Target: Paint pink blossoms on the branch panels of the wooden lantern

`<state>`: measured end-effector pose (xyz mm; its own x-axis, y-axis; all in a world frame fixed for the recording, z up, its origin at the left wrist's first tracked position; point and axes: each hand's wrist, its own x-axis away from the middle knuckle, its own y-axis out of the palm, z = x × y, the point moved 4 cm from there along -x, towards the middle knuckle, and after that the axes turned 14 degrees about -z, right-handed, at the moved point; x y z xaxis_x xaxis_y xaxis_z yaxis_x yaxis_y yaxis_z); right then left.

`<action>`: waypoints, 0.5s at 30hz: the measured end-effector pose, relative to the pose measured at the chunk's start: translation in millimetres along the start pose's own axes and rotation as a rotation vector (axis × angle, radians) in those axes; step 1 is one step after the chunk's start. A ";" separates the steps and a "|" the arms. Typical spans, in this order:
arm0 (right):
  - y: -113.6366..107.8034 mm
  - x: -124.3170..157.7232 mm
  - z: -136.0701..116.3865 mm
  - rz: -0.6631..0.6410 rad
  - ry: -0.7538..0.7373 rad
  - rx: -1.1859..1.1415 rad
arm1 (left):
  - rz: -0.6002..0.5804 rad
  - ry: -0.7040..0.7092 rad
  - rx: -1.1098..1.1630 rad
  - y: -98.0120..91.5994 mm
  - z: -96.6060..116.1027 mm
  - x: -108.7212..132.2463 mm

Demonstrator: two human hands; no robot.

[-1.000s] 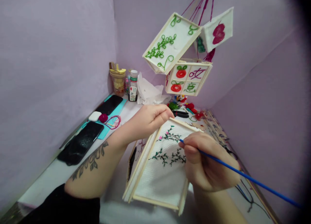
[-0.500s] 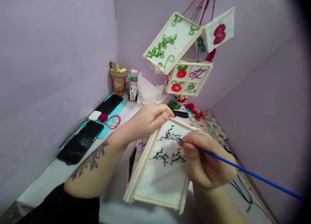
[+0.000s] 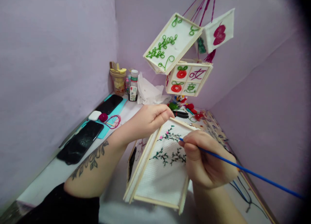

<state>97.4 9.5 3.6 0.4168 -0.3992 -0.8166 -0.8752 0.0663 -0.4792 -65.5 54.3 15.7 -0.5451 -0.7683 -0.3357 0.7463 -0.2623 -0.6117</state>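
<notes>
A wood-framed white lantern (image 3: 160, 182) stands tilted in front of me, its panel bearing dark green branches and small pink blossoms near the top. My left hand (image 3: 155, 118) is closed at the frame's top left corner, its fingertips hidden behind the edge. Pinched in my right hand (image 3: 206, 159) is a thin blue brush (image 3: 255, 176); its tip is at the upper branches by the pink dots. Another side of the lantern, with a dark patch and reddish twigs, shows at the left under my forearm.
Decorated lanterns (image 3: 173, 44) hang above on purple cords. Two black phones (image 3: 81, 142), a magenta yarn ball (image 3: 103, 117) and a white case (image 3: 94, 115) lie left. Behind are a cup (image 3: 118, 79), a bottle (image 3: 133, 88), crumpled tissue (image 3: 150, 91) and pliers (image 3: 181, 114).
</notes>
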 end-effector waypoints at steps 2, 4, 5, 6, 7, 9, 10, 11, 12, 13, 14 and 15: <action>0.4 1.0 0.8 0.008 0.005 0.010 | 0.000 0.004 0.002 0.1 -0.3 0.0; 1.0 1.2 1.2 0.003 0.007 0.020 | 0.002 0.011 0.003 0.0 -0.5 0.1; 1.2 1.1 1.3 0.001 0.008 0.026 | 0.004 0.015 0.003 0.0 -0.6 0.1; 1.1 1.1 1.4 0.003 0.008 0.031 | 0.007 0.018 0.003 0.0 -0.7 0.1; 0.9 1.1 1.3 0.007 0.006 0.036 | 0.009 0.021 0.002 0.0 -0.7 0.1; 0.1 1.5 1.2 0.018 0.003 0.038 | 0.008 0.022 0.001 0.2 -0.9 0.0; -0.3 1.7 1.3 0.022 0.004 0.037 | 0.007 0.021 0.000 0.3 -0.9 -0.1; -0.5 1.9 1.4 0.022 0.006 0.033 | 0.005 0.019 -0.001 0.4 -0.9 -0.2; -0.7 2.0 1.5 0.020 0.007 0.030 | 0.005 0.017 -0.001 0.4 -0.9 -0.3; -0.7 2.0 1.7 0.016 0.011 0.026 | 0.004 0.014 -0.002 0.3 -0.8 -0.5; -0.7 2.0 1.9 0.013 0.013 0.024 | 0.004 0.011 -0.004 0.2 -0.7 -0.6; -0.6 1.8 2.1 0.010 0.016 0.022 | 0.005 0.007 -0.005 0.0 -0.5 -0.7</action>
<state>99.1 10.6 1.8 0.4043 -0.4129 -0.8161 -0.8735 0.0903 -0.4784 -65.2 55.2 15.6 -0.5443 -0.7654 -0.3434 0.7468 -0.2557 -0.6140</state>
